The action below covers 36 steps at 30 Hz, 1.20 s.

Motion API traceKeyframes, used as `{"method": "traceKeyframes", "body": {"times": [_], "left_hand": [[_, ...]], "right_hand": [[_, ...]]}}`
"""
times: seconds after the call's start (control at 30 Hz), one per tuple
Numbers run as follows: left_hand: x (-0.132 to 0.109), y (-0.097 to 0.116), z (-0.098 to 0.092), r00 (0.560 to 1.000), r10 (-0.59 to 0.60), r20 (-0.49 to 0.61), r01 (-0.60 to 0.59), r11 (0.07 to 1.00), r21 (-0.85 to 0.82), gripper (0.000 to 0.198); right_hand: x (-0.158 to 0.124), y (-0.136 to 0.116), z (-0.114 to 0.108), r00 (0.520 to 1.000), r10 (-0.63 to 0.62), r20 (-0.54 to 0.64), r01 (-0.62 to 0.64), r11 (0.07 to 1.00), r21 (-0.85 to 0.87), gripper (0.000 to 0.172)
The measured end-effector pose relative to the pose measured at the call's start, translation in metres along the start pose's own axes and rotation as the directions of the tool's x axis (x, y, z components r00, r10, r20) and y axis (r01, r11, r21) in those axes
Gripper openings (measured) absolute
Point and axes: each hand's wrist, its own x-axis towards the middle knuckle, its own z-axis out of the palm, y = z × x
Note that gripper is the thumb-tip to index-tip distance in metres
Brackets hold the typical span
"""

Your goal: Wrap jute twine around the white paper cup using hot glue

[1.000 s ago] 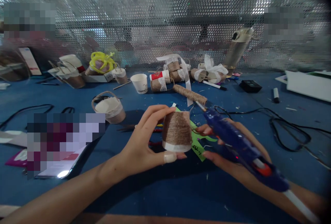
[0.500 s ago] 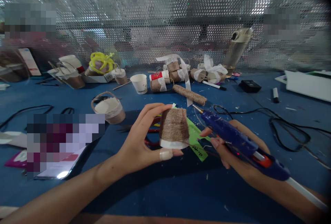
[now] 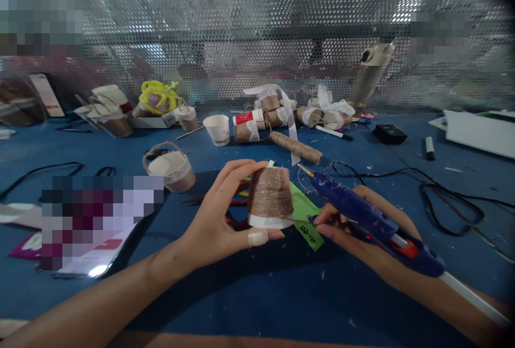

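Observation:
My left hand (image 3: 225, 211) is closed around a paper cup (image 3: 271, 198) held upside down, its fingers over the base and the taped thumb under the rim. Brown twine wraps the cup's wall, leaving a white band at the rim bare. A loose end of twine (image 3: 302, 221) runs from the cup to my right hand (image 3: 350, 224), where thumb and forefinger pinch it. That same hand also holds a blue hot glue gun (image 3: 362, 208), its nozzle pointing up and left beyond the cup. Behind the cup lie a green paper strip (image 3: 308, 214) and red-handled scissors (image 3: 237, 203), partly hidden.
A twine-wrapped basket cup (image 3: 173, 171) stands left of the cup. Further back are a white paper cup (image 3: 217, 130), a twine roll (image 3: 295, 147) and several decorated cups. A phone (image 3: 100, 235) lies left; a black cable (image 3: 450, 203) loops at right. Perforated metal screens the back.
My right thumb and forefinger have closed on the loose twine and draw it out from the cup. The glue gun has shifted slightly. My left hand stays nearly still.

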Motion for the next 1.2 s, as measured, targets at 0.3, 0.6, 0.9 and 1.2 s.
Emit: {"method": "traceKeyframes", "body": {"times": [0.3,0.6,0.9,1.2], "left_hand": [[-0.001,-0.002,0.004,1.000,0.001,0.015,0.000,0.998,-0.065,0.083],[-0.004,-0.001,0.008,1.000,-0.006,0.016,0.009,0.984,-0.180,0.087],[-0.007,-0.001,0.014,1.000,0.016,0.009,-0.013,0.960,-0.278,0.092],[-0.008,0.001,0.017,0.999,0.043,0.002,-0.041,0.959,-0.280,0.092]], "right_hand": [[0.005,0.005,0.000,0.982,0.179,0.057,-0.188,0.947,0.260,0.018],[0.010,0.005,0.002,0.934,0.317,0.165,-0.356,0.861,0.364,0.023],[0.009,0.002,0.007,0.923,0.346,0.171,-0.385,0.800,0.461,0.022],[0.007,0.006,0.009,0.919,0.327,0.219,-0.393,0.737,0.549,0.025]]}}
